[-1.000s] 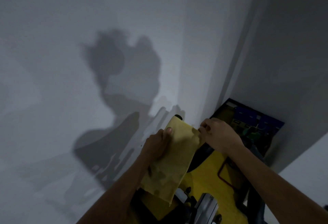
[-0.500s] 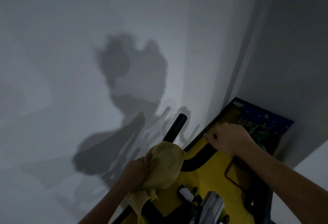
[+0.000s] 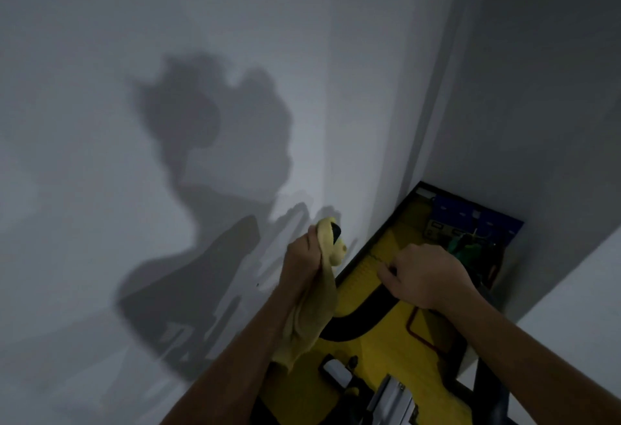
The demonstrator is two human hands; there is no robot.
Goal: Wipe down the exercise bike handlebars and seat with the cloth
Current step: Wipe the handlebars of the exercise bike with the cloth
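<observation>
My left hand (image 3: 302, 256) grips a yellow cloth (image 3: 321, 300) wrapped round the upper end of the black left handlebar (image 3: 349, 322) of the exercise bike. Only the bar's black tip (image 3: 336, 233) pokes out of the cloth near the wall. The cloth's loose end hangs down along my left forearm. My right hand (image 3: 423, 276) rests with curled fingers over the right side of the handlebar, which it hides; whether it grips the bar cannot be told. The seat is out of view.
A grey wall (image 3: 168, 122) stands close on the left and ahead, meeting another wall in a corner. A yellow mat (image 3: 386, 340) lies on the floor below. A dark box with blue and green items (image 3: 470, 219) sits in the corner. Bike frame parts (image 3: 389, 397) show at the bottom.
My left hand slid the bunched cloth up the left handlebar toward its tip, covering most of it. Earlier the cloth was held flat between both hands. The right hand moved onto the bar.
</observation>
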